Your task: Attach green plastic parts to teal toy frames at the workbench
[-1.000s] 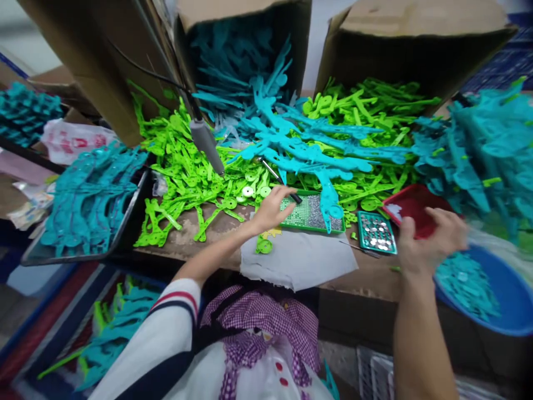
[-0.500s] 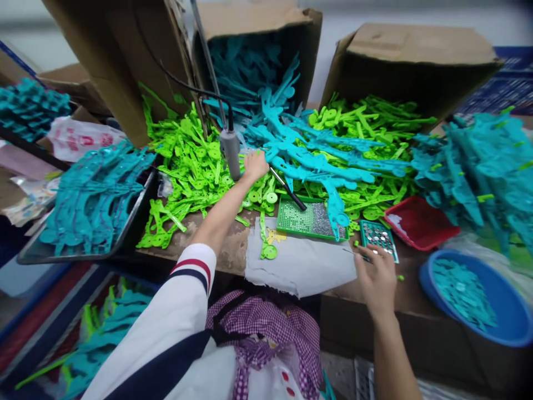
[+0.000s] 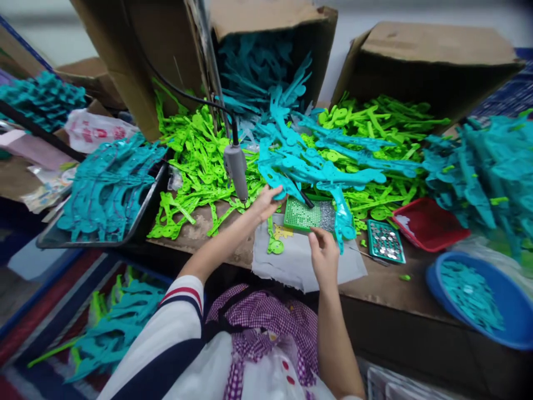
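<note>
My left hand (image 3: 268,203) is closed on the end of a blue plastic part (image 3: 268,162), a long flat piece with rounded lobes. The part is tilted above the pile's front edge, and its far end overlaps other blue pieces. My right hand (image 3: 325,253) hovers over the grey cloth (image 3: 275,269), fingers slightly bent and apart, with nothing visible in them. Just beyond it is a green tray (image 3: 296,216) of small metal pieces, with a black-handled tool (image 3: 306,199) across its back edge. Tweezers (image 3: 370,256) lie to the right. A green part (image 3: 275,244) rests on the cloth.
A grey electric screwdriver (image 3: 236,169) hangs left of my left hand. Green parts (image 3: 195,144) are heaped behind. A teal tray (image 3: 386,241) of round metal pieces, a red scoop (image 3: 431,225) and a blue basin (image 3: 435,283) stand right; a black tray (image 3: 144,222) stands left.
My left hand has come down and nearer from the pile, now with a blue part in it. My right hand has moved left, away from the tweezers, which now lie on the table.
</note>
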{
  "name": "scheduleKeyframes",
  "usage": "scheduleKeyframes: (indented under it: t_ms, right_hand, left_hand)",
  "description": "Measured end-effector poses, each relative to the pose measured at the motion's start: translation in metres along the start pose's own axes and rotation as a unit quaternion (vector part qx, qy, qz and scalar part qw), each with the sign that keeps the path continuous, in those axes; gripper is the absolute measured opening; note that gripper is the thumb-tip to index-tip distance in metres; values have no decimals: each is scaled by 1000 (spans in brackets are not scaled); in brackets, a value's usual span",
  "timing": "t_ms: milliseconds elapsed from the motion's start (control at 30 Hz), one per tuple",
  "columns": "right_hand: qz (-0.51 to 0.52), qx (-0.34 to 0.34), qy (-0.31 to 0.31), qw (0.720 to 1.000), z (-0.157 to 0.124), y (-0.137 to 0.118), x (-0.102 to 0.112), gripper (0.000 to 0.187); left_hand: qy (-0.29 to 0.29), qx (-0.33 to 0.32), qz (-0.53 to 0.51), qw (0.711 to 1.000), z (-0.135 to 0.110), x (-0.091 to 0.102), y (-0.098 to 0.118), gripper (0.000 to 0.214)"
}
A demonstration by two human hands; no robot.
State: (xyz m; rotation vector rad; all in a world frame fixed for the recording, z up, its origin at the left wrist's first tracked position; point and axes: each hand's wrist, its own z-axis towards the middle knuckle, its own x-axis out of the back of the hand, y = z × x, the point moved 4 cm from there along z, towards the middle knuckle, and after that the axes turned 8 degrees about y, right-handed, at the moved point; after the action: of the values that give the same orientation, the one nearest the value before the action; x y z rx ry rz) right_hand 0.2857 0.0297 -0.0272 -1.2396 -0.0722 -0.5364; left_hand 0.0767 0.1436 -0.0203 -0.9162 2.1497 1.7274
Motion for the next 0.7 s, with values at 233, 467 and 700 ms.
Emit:
scheduleKeyframes:
  t_ms: [233, 467, 700]
  right_hand:
    - [-5, -2, -76, 997, 42, -44, -63, 67]
    - [27, -37, -151, 987, -4, -11, -55, 91]
    - [-118, 129, -207, 963, -24, 11, 83, 70]
  left_hand:
    - [-28, -55, 85, 994, -119, 31, -91, 75]
    - [-286, -200, 422, 837, -148, 54, -100, 73]
    - [-383, -366, 653, 541, -104, 95, -75, 29]
